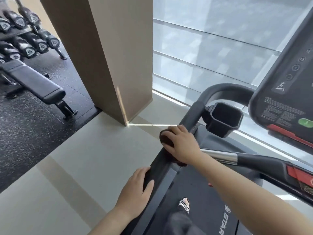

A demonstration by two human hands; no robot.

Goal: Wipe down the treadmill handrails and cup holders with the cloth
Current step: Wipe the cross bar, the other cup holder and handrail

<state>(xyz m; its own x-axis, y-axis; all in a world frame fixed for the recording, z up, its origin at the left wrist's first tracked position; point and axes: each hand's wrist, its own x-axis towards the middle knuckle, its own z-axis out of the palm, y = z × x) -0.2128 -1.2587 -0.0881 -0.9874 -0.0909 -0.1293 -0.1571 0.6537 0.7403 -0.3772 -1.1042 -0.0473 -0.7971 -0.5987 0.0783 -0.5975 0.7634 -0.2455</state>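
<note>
The treadmill's left handrail (pixel 194 114), black and padded, runs from the lower middle up to a curve by the console. My right hand (pixel 182 144) presses a dark brown cloth (pixel 166 139) around the rail about halfway along. Lower on the same rail my left hand (pixel 137 190) grips it, fingers wrapped over the top, with no cloth in it. A black square cup holder (pixel 224 118) hangs just inside the rail, a little beyond the right hand; nothing shows inside it.
The console (pixel 286 92) with a green button stands at the right. A chrome-and-black inner handlebar (pixel 237 157) crosses under my right forearm. A beige pillar (pixel 108 56), a bench (pixel 35 82) and a dumbbell rack (pixel 25 31) stand to the left. A window lies ahead.
</note>
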